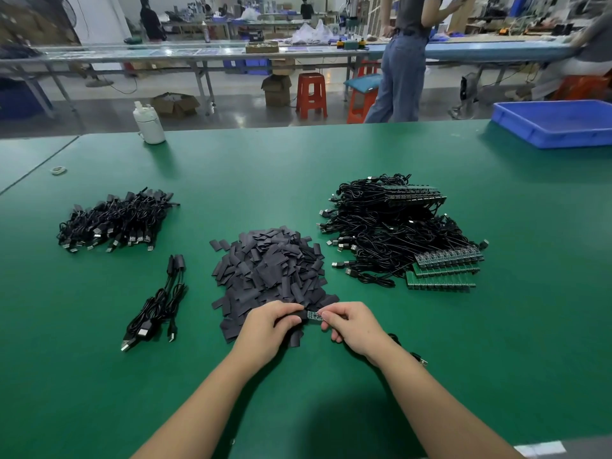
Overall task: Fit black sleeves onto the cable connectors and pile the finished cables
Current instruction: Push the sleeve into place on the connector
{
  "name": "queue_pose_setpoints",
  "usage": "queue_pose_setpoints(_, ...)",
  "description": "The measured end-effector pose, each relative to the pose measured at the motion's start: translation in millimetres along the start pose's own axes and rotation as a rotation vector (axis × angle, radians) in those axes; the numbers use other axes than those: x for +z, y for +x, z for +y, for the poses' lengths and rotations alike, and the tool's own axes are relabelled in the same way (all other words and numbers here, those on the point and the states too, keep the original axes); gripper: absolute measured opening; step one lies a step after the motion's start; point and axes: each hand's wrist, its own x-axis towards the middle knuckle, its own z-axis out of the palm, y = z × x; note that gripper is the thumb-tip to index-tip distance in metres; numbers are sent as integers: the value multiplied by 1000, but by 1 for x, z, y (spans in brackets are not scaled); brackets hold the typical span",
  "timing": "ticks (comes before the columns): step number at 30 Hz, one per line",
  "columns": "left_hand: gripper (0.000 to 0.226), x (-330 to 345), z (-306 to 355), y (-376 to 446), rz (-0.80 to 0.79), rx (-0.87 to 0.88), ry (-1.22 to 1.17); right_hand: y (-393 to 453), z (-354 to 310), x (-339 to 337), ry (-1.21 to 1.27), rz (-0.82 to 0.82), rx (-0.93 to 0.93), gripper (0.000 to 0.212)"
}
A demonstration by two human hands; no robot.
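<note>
Sleeve (299, 315) pinched in left hand (270, 329), connector (314, 315) in right hand (352, 324)

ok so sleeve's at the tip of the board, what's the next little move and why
Probably slide the sleeve further along the board. The left hand pinches the sleeve at the board's left end, the right hand pinches the other end, and green board shows bare between them, so it looks only partly covered.
</note>
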Motion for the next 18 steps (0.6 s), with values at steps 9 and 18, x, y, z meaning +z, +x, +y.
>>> queue_pose_setpoints(9,37,1,-1,1,-49,84,213,1,2,-1,-7,-17,-9,15)
queue_pose_setpoints(18,32,-2,0,2,-101,208,340,-1,3,-2,-44,-26,-38,21)
